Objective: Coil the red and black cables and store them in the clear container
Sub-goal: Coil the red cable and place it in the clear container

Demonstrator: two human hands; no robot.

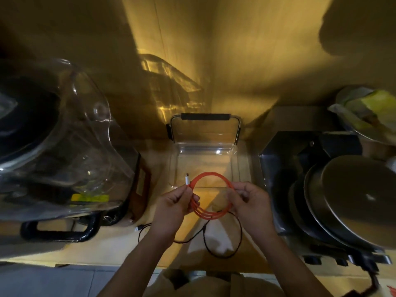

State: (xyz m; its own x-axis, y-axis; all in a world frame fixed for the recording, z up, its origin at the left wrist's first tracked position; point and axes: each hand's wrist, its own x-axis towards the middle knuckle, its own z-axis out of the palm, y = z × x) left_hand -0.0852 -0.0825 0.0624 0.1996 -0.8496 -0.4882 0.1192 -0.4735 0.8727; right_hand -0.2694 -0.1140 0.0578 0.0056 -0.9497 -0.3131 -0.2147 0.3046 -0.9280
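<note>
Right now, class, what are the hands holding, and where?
The coiled red cable: left hand pinches its left side near the white plug, right hand its right side.

coil (211, 195) between both hands, container (204, 151) behind it, loose cable (222, 243) on counter (120, 245) below.

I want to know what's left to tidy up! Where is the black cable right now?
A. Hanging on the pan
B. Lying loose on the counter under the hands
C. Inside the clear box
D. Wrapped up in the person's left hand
B: the black cable sprawls uncoiled on the counter below both hands, while the left hand and right hand hold the coiled red cable at the near edge of the empty clear container.
</note>
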